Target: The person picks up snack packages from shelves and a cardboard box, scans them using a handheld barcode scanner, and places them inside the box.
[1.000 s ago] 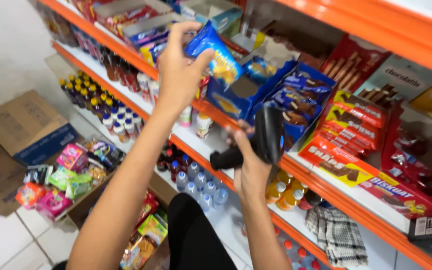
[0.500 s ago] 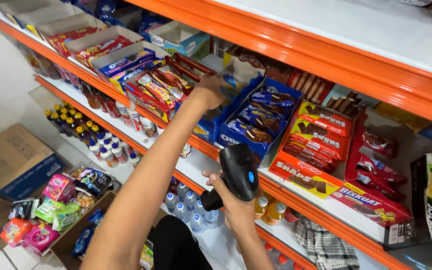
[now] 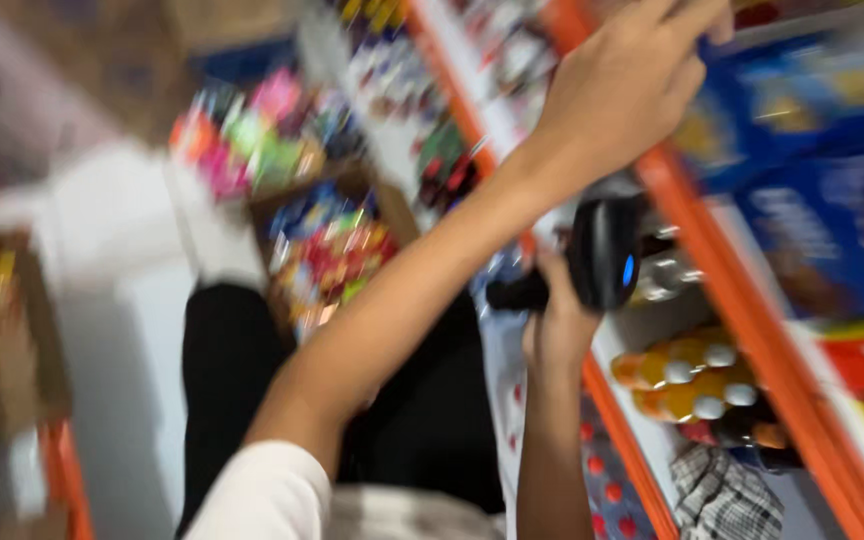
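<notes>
Black and blunt-nosed, the scanner sits gripped in my right hand, below the orange shelf edge. My left hand is up on the blue snack boxes above that edge; its fingers curl there, but blur hides whether they hold anything. As I judge it, the scanning is midway: nothing is lined up at the scanner's nose. Orange bottles stand on the lower shelf, packets on the floor.

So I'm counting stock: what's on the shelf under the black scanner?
Under the scanner in the right hand: orange bottles with white caps, a checked cloth. Blur and the arm hide the rest.
</notes>
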